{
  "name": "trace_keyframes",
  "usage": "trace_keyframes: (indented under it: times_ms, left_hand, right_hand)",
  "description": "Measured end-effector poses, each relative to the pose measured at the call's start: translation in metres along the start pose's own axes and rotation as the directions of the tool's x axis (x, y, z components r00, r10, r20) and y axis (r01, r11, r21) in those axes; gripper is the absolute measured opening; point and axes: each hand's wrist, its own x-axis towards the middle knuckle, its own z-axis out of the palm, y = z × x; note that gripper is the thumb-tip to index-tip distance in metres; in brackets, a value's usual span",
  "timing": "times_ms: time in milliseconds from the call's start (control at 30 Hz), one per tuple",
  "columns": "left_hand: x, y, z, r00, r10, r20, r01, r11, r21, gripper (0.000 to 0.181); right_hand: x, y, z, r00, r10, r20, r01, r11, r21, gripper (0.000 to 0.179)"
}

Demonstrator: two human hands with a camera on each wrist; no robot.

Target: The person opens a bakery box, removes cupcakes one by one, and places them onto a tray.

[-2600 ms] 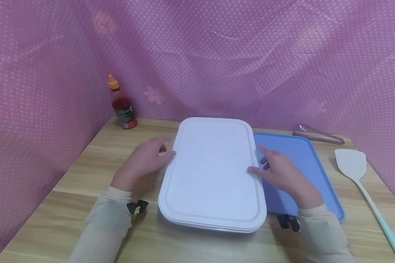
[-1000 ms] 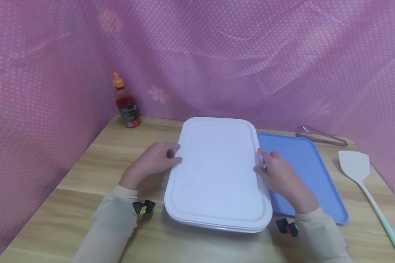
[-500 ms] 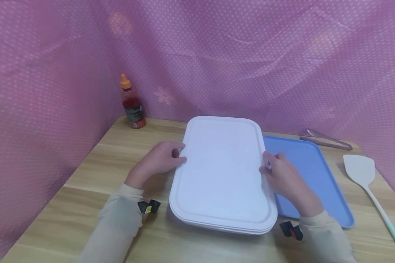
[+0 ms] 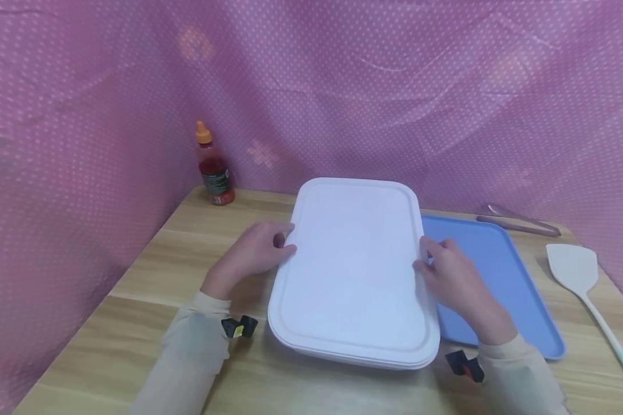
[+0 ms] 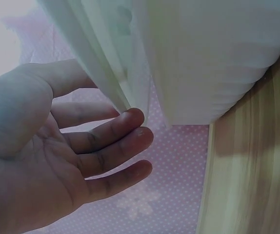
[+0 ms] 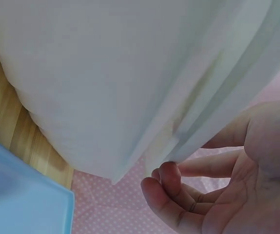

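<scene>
The left hand [image 4: 256, 249] pinches the left long side of the white lid [image 4: 355, 268], thumb on top; the right hand [image 4: 451, 274] pinches the right long side the same way, so both hands are holding it by narrow fingertip grips; the lid sits over the middle of the bench [image 4: 187, 259], its far end towards the far edge, and in both wrist views part of its rim stands off the white container [image 6: 81, 73] below.

Such shallow grips could slip if one hand pulls higher than the other, letting the lid twist or drop back; if the near rim catches, the container could be dragged along or tipped; fingers could be nipped between the rims.

Swung to the right, the lid could knock the blue tray [image 4: 498, 276] just beside; pushed far, it could jostle the tongs [image 4: 519, 226] at the far edge or the sauce bottle [image 4: 216, 176] at the far left corner; the spatula [image 4: 573, 268], near the right edge, looks safer.
</scene>
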Motion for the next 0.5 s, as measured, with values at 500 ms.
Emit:
trace_keyframes:
  times_ms: [500]
  left_hand:
    - [-0.0074, -0.0038, -0.0076, 1.0, -0.014, -0.019, 0.014, 1.0, -0.014, 0.053]
  right_hand:
    - [-0.0069, -0.0098, 0.0044, 0.996, 0.069, 0.05, -0.072, 0.995, 0.071, 0.048]
